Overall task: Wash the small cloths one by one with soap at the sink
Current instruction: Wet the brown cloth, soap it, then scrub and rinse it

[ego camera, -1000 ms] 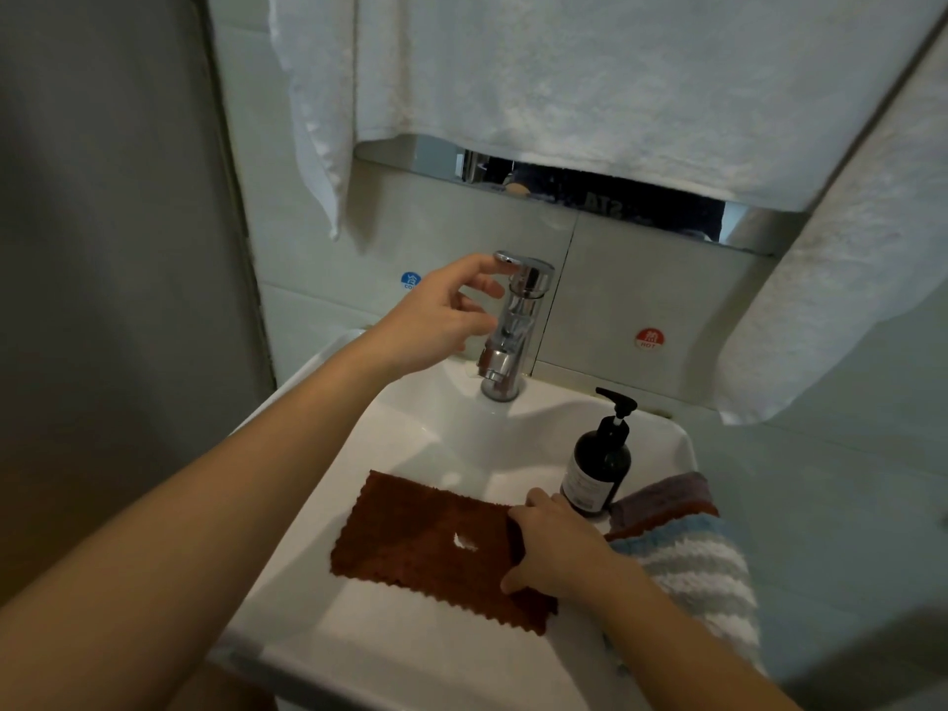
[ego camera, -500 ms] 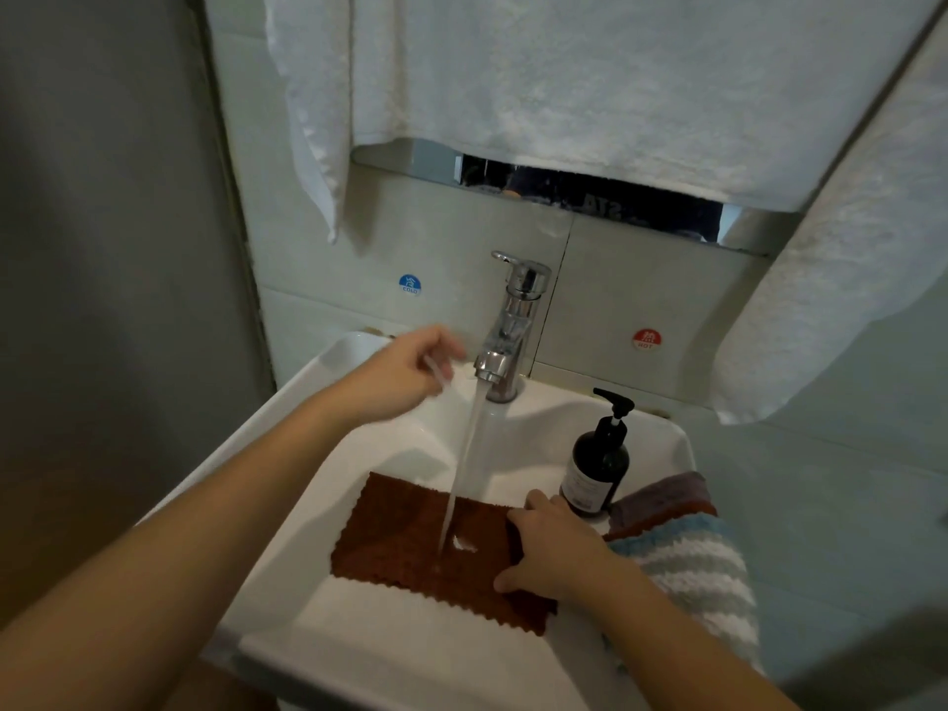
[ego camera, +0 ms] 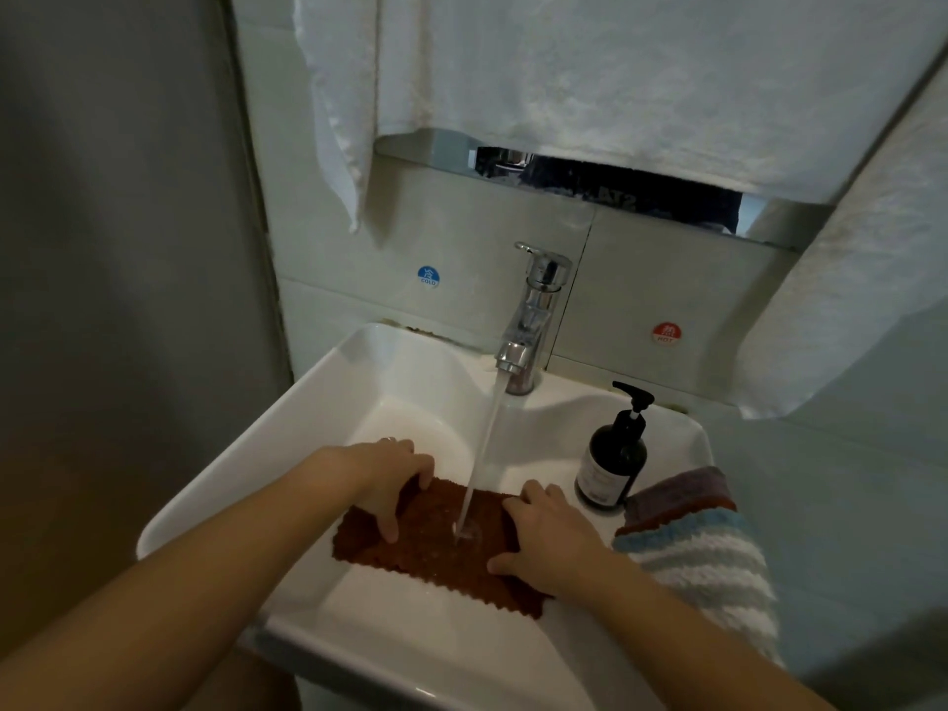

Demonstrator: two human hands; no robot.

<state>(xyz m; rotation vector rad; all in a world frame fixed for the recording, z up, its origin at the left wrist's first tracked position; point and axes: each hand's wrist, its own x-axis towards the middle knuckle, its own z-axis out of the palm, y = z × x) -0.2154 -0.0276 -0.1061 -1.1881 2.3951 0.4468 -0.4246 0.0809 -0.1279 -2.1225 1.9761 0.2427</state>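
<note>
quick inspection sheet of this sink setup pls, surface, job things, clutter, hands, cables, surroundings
surface: white sink, tap running, stream lands on the cloth
job's things: brown cloth spread flat in the basin; soap bottle upright on the right rim; striped cloth and purple cloth piled at the right edge
clutter: nothing seen
grippers: left hand and right hand both press on the brown cloth, one at each end
cables: nothing seen
surroundings: white towels hang above; cold sticker and hot sticker on the tiles
</note>
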